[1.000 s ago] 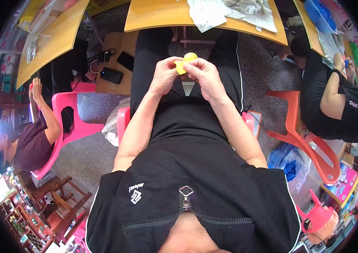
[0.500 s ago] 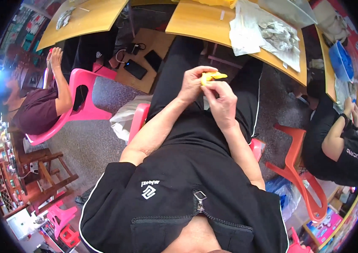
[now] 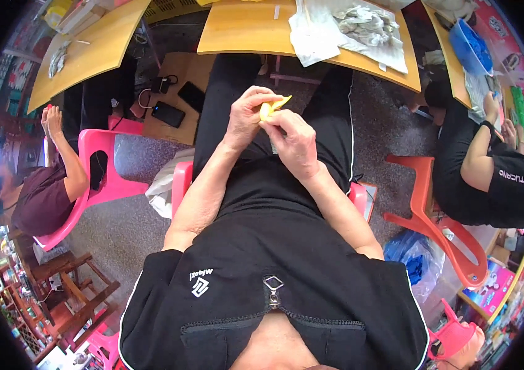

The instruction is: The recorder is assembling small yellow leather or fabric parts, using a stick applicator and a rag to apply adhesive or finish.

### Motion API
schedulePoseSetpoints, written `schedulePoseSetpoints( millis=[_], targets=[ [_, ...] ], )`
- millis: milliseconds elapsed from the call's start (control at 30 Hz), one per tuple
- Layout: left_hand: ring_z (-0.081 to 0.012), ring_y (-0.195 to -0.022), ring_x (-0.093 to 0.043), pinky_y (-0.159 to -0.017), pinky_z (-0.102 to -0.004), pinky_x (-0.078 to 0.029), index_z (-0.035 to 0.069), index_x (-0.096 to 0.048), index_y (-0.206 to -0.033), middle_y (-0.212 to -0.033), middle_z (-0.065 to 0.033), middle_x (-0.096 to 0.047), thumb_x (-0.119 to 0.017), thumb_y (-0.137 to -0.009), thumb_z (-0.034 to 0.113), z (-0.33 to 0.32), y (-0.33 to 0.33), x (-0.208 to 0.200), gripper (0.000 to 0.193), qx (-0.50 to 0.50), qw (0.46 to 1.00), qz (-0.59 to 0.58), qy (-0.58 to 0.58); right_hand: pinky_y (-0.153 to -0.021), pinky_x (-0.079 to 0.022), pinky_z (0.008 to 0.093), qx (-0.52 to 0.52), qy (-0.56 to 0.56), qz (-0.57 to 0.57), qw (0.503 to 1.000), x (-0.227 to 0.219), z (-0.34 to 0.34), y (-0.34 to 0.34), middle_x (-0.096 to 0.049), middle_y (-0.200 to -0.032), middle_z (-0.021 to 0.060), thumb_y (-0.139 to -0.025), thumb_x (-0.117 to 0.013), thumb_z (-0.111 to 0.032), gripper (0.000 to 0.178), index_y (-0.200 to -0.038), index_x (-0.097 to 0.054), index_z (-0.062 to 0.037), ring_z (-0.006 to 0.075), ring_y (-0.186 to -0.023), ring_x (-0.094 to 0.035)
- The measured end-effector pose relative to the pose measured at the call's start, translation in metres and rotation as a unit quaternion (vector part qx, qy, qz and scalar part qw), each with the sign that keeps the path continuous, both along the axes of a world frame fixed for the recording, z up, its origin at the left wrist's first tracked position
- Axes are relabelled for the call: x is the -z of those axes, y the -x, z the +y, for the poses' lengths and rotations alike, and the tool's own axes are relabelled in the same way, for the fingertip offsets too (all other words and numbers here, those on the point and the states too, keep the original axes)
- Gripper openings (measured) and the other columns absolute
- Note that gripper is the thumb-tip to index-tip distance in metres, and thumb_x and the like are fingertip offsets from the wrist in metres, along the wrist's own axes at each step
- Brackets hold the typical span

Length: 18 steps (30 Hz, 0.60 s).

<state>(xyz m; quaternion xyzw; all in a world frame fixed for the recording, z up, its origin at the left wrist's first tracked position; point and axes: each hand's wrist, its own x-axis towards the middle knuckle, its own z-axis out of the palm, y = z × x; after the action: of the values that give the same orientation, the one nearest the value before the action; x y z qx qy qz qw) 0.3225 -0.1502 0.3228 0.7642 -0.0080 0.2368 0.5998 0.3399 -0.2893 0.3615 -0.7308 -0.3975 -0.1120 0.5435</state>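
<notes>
Above my lap, both hands meet at a small yellow piece (image 3: 266,111). It looks soft and bent, with a loop at one side and a narrow tip pointing up and to the right; its kind I cannot make out. My left hand (image 3: 245,122) pinches it from the left, fingers curled over its upper side. From below right, my right hand (image 3: 295,143) presses thumb and fingertips against its lower edge. Part of the piece is hidden behind the fingers.
Ahead stands a wooden table (image 3: 243,31) with white cloth (image 3: 314,34) and a greyish heap (image 3: 367,26). Phones (image 3: 168,115) lie on a board at left. People sit at left (image 3: 46,191) and right (image 3: 484,179). A red-orange chair (image 3: 422,197) stands at right.
The whole view has shifted, so the tables and my hands sit further left and higher. The yellow piece's tip now tilts more upward. Both hands keep their hold.
</notes>
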Motion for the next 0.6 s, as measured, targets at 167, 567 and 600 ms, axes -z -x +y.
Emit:
schedulePoseSetpoints(
  millis=[167, 567, 600],
  targets=[
    [-0.0156, -0.083, -0.06, -0.075, -0.0248, -0.05, -0.001, -0.066, -0.093, -0.093, -0.0068, -0.061, -0.066, -0.077, 0.001, 0.0, 0.004, 0.009, 0.016, 0.032, 0.982, -0.008, 0.186, -0.063, -0.048, 0.0319, -0.033, -0.031, 0.003, 0.999, 0.0, 0.003, 0.002, -0.062, -0.077, 0.0092, -0.074, -0.069, -0.005, 0.011, -0.082, -0.062, -0.0051, 0.0247, -0.069, -0.061],
    [-0.0147, -0.09, -0.06, -0.079, -0.0266, -0.051, 0.001, -0.055, -0.106, -0.1, -0.0069, -0.061, -0.055, -0.088, 0.004, -0.027, 0.006, 0.003, 0.019, 0.049, 0.876, 0.061, 0.477, -0.066, -0.049, 0.0281, 0.066, -0.011, -0.018, 0.998, 0.009, -0.001, -0.016, -0.059, -0.085, 0.0086, -0.075, -0.069, 0.001, 0.016, -0.09, -0.064, -0.0022, 0.0205, -0.076, -0.06],
    [-0.0144, -0.091, -0.06, -0.079, -0.026, -0.05, 0.001, -0.055, -0.107, -0.1, -0.0068, -0.061, -0.055, -0.088, 0.005, -0.03, 0.005, 0.002, 0.02, 0.044, 0.866, 0.057, 0.495, -0.066, -0.049, 0.0281, 0.068, -0.01, -0.018, 0.997, 0.01, -0.001, -0.018, -0.059, -0.085, 0.0086, -0.075, -0.069, 0.001, 0.016, -0.09, -0.064, -0.0022, 0.0205, -0.076, -0.06]
  ],
)
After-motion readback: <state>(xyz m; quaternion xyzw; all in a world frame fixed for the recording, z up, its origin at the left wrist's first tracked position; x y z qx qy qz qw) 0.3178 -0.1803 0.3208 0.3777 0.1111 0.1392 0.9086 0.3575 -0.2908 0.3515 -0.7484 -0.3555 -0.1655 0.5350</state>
